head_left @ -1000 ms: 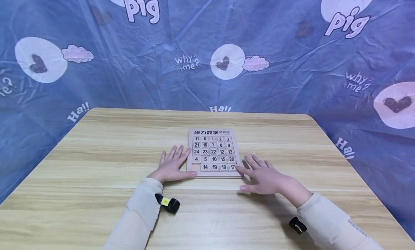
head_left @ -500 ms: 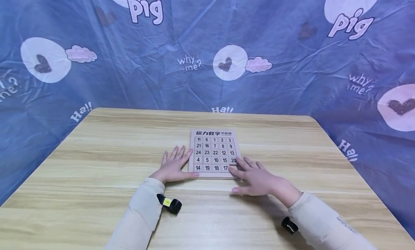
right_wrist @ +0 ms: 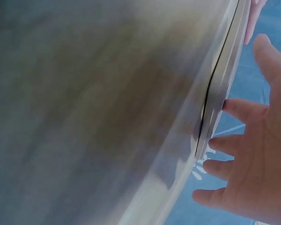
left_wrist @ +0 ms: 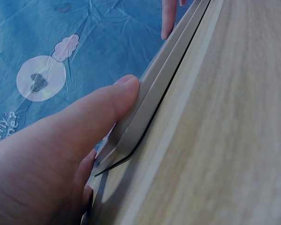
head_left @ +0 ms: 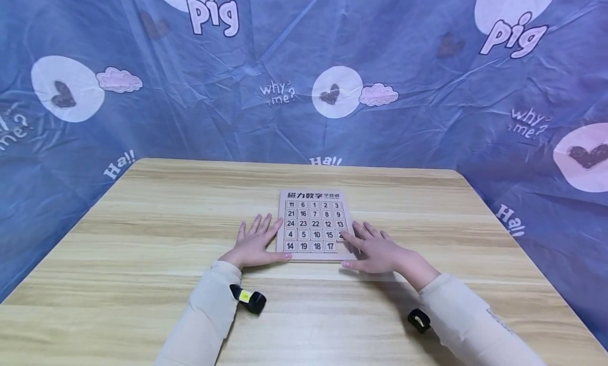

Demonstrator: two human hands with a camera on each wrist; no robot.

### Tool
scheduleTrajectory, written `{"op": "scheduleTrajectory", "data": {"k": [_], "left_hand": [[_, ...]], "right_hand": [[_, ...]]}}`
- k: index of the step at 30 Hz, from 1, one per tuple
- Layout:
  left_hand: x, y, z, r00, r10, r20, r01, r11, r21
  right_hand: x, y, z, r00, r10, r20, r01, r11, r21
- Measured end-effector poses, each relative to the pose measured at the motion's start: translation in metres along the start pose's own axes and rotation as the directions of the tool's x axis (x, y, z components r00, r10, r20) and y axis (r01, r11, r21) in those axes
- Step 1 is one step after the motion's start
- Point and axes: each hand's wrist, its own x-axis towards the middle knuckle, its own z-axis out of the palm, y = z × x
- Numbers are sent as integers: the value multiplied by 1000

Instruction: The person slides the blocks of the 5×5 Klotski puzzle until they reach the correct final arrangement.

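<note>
A number sliding puzzle lies on the table, its tiles in rows under a printed heading. My left hand is spread at its left side, fingers straight, with the thumb on the near left corner. The left wrist view shows that thumb lying on the board's edge. At the right side my right hand is spread, its index fingertip on the 20 tile, partly covering it. Its thumb is by the near edge. The bottom row reads 14, 19, 18, 17, with a gap at its right end.
The wooden table extends round the puzzle on all sides. A blue patterned cloth hangs behind it. Each sleeved wrist wears a small black camera, one on the left and one on the right.
The bottom row's tiles have slid left, so its gap passed from the left end to the right end. My right index finger then moved up from beside the 17 tile onto the 20 tile.
</note>
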Motion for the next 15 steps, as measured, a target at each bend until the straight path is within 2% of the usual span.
{"op": "scheduleTrajectory", "data": {"k": [5, 15], "left_hand": [[-1, 0, -1, 1000, 6, 0, -6, 1000, -3], [-2, 1, -2, 1000, 10, 1, -10, 1000, -6]], "right_hand": [[-5, -2, 1, 1000, 4, 15, -5, 1000, 14], [-19, -10, 1, 999, -3, 49, 4, 1000, -22]]}}
